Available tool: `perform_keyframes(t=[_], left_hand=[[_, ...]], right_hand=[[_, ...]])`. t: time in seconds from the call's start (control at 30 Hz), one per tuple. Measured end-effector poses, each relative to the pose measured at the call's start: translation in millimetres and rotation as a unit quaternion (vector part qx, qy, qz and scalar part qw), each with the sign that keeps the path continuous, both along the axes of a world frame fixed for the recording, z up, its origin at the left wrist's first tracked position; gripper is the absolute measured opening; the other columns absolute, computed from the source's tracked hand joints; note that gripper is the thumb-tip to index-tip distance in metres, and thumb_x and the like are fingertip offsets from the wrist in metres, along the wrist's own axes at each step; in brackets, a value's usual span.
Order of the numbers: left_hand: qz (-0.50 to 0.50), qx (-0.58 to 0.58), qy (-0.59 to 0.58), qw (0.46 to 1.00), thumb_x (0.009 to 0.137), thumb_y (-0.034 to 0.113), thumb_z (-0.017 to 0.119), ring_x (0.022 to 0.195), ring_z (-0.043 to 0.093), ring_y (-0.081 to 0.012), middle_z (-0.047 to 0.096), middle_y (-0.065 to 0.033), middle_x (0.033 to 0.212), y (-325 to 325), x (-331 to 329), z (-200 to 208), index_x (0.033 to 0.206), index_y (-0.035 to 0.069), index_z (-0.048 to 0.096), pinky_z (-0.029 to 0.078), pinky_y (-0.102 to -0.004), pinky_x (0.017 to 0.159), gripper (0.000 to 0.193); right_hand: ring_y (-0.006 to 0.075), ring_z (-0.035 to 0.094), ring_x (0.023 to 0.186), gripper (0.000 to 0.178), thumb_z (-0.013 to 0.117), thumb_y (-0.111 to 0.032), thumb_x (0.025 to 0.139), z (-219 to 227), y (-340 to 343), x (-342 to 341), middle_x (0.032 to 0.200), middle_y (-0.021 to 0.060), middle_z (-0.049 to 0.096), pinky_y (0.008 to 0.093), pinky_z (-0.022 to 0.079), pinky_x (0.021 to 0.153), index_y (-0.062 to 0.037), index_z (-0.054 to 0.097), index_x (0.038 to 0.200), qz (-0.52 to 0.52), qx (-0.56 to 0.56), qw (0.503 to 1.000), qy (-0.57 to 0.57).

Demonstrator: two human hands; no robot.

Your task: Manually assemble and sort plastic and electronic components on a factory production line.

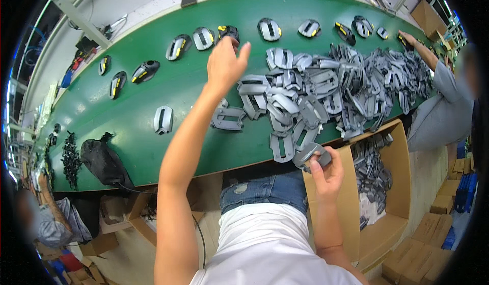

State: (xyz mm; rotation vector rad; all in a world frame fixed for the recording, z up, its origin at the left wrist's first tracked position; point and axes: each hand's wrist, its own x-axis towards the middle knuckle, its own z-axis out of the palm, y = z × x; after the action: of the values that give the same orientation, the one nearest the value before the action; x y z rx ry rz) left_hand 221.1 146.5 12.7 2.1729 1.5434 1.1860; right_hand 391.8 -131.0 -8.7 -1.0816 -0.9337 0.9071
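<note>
My left hand [225, 66] reaches over the green table to a black and yellow plastic shell [228, 31] in the far row. Its thumb stands apart, and its fingertips are at the near edge of that shell, partly hidden; I see no grip around it. My right hand [328, 175] is closed on a grey plastic cover [311, 156], held above the table's near edge. Beside that cover spreads a big heap of similar grey covers [310, 86]. One single grey cover [163, 120] lies apart, left of my left forearm.
Several black shells, some with grey covers [204, 38], line the green table [204, 147]. A black pouch [104, 160] lies near left by small black parts [71, 157]. An open carton [402, 168] of grey pieces stands right. A person's hand [406, 38] works far right, another person's arm [53, 208] far left.
</note>
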Motion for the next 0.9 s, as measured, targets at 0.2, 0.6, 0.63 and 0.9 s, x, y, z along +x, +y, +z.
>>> perform_keyframes(t=[0.2, 0.6, 0.63, 0.9], left_hand=[[0.217, -0.072, 0.286, 0.931, 0.078, 0.062, 0.051, 0.132, 0.020, -0.0435, 0.039, -0.0245, 0.134, 99.2, -2.1, -21.9, 0.115, -0.008, 0.055, 0.017, -0.0545, 0.105, 0.079], [-0.065, -0.083, -0.065, 0.992, 0.066, 0.037, 0.078, 0.082, 0.060, -0.0238, 0.061, -0.0149, 0.092, 24.4, 8.0, 12.6, 0.106, -0.003, 0.049, 0.048, -0.0344, 0.071, 0.063], [-0.140, -0.104, -0.125, 0.977, 0.069, 0.042, 0.077, 0.081, 0.060, -0.0225, 0.062, -0.0148, 0.092, 4.6, 4.9, 9.3, 0.106, -0.001, 0.051, 0.048, -0.0326, 0.072, 0.062], [-0.272, -0.403, -0.438, 0.756, 0.097, 0.032, 0.042, 0.085, 0.047, -0.0078, 0.052, 0.0007, 0.095, -159.9, 23.3, -2.2, 0.123, 0.003, 0.048, 0.039, -0.0219, 0.076, 0.040]], right_hand=[[0.0119, 0.052, 0.085, 0.025, 0.060, -0.001, 0.082, 3.8, -21.3, 4.0, 0.093, 0.0072, 0.056, 0.0251, 0.042, 0.078, 0.0038, 0.051, 0.106, -0.018, -0.005, 0.999, -0.030], [0.0118, 0.055, 0.085, 0.033, 0.062, 0.000, 0.082, 2.8, -15.1, 21.9, 0.094, 0.0066, 0.059, 0.0256, 0.045, 0.077, 0.0039, 0.049, 0.112, -0.056, -0.029, 0.998, 0.029], [0.0120, 0.056, 0.085, 0.036, 0.062, 0.000, 0.081, 5.1, -7.6, 21.9, 0.093, 0.0067, 0.059, 0.0256, 0.046, 0.077, 0.0035, 0.048, 0.114, -0.040, -0.008, 0.998, 0.054], [0.0122, 0.058, 0.086, 0.040, 0.064, 0.001, 0.080, 34.9, 33.6, 11.8, 0.095, 0.0082, 0.061, 0.0247, 0.047, 0.078, 0.0043, 0.050, 0.118, -0.044, 0.027, 0.993, 0.107]])
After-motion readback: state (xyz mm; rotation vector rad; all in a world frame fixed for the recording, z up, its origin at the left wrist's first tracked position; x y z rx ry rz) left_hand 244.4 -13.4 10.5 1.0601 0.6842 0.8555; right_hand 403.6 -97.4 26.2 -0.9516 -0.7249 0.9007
